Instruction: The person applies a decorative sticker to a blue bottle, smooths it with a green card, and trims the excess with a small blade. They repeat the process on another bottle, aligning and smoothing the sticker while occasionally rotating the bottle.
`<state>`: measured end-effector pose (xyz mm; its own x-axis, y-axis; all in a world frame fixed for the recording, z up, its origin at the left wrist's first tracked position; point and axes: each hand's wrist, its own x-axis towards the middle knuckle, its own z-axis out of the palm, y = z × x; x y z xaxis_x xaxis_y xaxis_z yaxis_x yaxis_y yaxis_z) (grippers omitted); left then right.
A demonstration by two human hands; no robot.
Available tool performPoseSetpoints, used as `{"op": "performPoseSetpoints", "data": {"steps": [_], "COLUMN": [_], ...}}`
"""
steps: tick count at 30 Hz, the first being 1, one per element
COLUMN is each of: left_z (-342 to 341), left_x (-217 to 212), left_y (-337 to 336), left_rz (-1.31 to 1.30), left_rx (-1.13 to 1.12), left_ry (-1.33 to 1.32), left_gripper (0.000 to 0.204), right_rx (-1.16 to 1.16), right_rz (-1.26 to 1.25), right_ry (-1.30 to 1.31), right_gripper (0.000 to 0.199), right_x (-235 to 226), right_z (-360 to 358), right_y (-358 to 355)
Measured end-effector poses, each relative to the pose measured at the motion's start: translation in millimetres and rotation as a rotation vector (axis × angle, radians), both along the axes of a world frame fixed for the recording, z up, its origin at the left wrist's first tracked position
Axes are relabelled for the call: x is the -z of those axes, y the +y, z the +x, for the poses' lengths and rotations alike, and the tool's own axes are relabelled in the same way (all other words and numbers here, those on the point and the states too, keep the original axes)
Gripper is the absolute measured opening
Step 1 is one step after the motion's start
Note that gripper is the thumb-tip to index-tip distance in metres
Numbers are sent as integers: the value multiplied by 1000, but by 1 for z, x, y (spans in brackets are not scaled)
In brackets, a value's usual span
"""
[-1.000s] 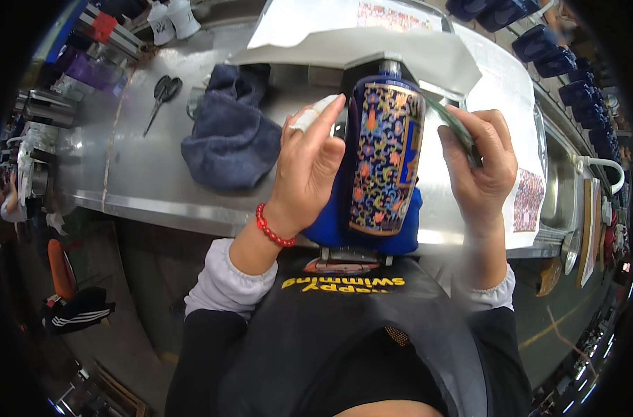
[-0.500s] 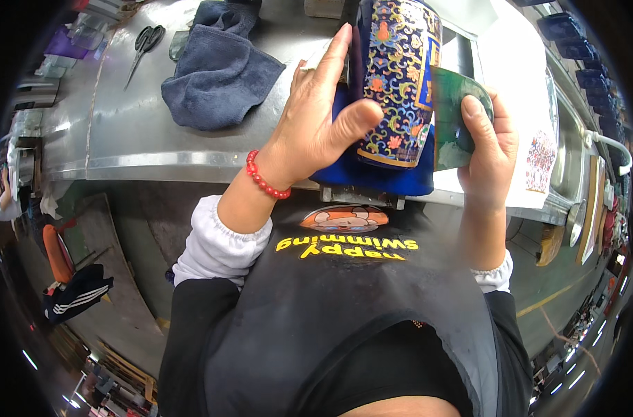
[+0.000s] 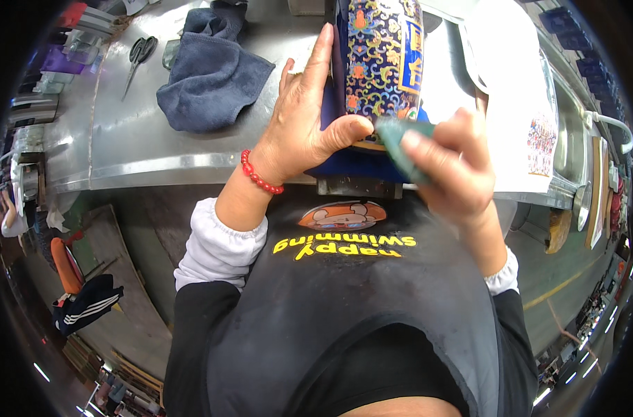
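A dark blue bottle (image 3: 372, 62) with a colourful floral pattern and gold-edged blue panel lies lengthwise on a blue support (image 3: 354, 165) at the bench's front edge. My left hand (image 3: 295, 128) is open along the bottle's left side, fingers stretched away from me. Its thumb reaches over the bottle's near end; whether the palm presses on it I cannot tell. My right hand (image 3: 462, 170) is closed on a flat green scraper (image 3: 400, 139), blurred by motion. The scraper's edge is at the bottle's near end, close to my left thumb.
On the steel bench (image 3: 122, 156) to the left lie a grey-blue towel (image 3: 215, 90) and black-handled scissors (image 3: 140, 55). White printed sheets (image 3: 514, 139) are at the right, beside a metal sink (image 3: 570, 153) with a white tap (image 3: 626, 142).
My right hand has swung the scraper leftward from the bottle's right side to its near end, tilting it. My left hand stays open beside the bottle; the bottle's panel shows more.
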<state>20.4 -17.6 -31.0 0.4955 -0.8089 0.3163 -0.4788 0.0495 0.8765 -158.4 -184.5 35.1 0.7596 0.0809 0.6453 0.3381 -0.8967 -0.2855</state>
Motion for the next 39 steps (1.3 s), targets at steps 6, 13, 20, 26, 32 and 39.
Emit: {"op": "performPoseSetpoints", "data": {"steps": [6,13,20,26,32,39], "left_z": [-5,-70,-69,-54,-48,-20], "left_x": [-5,-33,-39,-47,-39,-58], "left_y": [1,12,30,-22,-13,-27], "left_rz": [-21,156,112,85,-85,46], "left_rx": [-44,-160,-237,-228,-227,-109], "left_ry": [107,-771,-569,-622,-332,-594], "left_gripper": [124,100,98,118,118,103], "right_rx": [59,204,213,221,230,228], "right_rz": [444,1398,1211,1263,1231,1248], "right_ry": [47,156,204,183,201,210], "right_gripper": [28,21,21,21,21,23], "right_x": [-6,13,19,19,25,30], "right_z": [-11,0,1,2,1,0], "right_y": [9,19,13,16,10,8]}}
